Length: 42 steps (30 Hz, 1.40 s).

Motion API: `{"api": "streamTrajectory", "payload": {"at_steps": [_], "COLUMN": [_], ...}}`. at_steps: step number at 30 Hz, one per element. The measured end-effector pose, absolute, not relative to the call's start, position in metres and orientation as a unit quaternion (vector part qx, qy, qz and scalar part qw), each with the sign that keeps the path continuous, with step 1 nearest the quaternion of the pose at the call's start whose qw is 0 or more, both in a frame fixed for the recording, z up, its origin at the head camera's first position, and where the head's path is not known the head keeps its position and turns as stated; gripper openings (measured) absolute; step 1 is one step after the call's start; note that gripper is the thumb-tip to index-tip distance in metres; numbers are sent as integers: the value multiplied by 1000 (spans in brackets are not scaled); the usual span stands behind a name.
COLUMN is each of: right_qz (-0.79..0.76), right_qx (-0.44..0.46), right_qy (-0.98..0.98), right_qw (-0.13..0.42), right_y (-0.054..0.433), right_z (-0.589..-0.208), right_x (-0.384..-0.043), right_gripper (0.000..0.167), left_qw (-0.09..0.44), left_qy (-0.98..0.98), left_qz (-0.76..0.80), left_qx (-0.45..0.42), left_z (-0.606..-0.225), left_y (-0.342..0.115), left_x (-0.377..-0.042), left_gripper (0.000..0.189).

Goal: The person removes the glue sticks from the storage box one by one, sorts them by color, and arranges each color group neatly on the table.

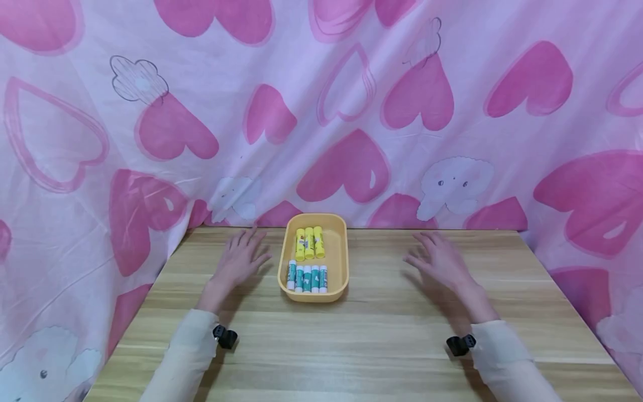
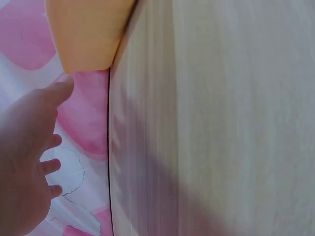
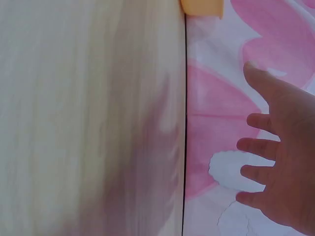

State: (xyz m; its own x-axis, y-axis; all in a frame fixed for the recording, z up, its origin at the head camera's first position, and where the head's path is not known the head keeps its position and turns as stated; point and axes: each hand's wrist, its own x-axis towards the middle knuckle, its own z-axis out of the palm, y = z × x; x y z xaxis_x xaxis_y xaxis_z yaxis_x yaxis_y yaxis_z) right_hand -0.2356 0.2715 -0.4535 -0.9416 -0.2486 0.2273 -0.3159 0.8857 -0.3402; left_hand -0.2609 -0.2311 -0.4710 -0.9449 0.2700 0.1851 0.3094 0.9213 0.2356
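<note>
A shallow yellow-orange tray stands on the table, slightly left of centre in the head view. Towards its back lie 3 yellow glue sticks. Several green-and-white glue sticks lie side by side along its front. My left hand hovers left of the tray, fingers spread and holding nothing. Over the table to the right of the tray, farther from it, is my right hand, also spread and holding nothing. The left wrist view shows the tray's outer wall beyond the thumb; only a tray corner appears in the right wrist view.
The wooden table ends at the back against a pink curtain printed with hearts, which also hangs at both sides. A small black camera is strapped to each wrist, the left one and the right one.
</note>
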Motion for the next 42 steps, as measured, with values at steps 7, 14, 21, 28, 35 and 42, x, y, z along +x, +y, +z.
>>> {"api": "streamTrajectory", "payload": {"at_steps": [7,14,21,28,35,42], "right_qz": [248,292,332,340,357,363], "right_qx": [171,175,185,192,191,208], "right_qy": [-949,-937,-922,-919,-913,-907], "right_qw": [91,79,78,62,43,42], "right_y": [257,241,224,205,190,180], "right_z": [-445,-442,-434,-426,-420,-418], "right_x": [-243,-249,-252,-257,-258,-263], "right_gripper": [58,52,47,45,43,43], "left_qw": [79,56,46,9,-5,-38], "left_qy": [-955,-940,-917,-899,-888,-893], "left_qz": [-242,-304,-374,-421,-443,-435], "left_qx": [-152,-141,-129,-120,-120,-104], "left_z": [-467,-465,-466,-469,-475,-482], "left_y": [-228,-222,-211,-198,-187,-178], "left_x": [-263,-258,-257,-253,-252,-250], "left_gripper": [55,49,52,56,56,64]}}
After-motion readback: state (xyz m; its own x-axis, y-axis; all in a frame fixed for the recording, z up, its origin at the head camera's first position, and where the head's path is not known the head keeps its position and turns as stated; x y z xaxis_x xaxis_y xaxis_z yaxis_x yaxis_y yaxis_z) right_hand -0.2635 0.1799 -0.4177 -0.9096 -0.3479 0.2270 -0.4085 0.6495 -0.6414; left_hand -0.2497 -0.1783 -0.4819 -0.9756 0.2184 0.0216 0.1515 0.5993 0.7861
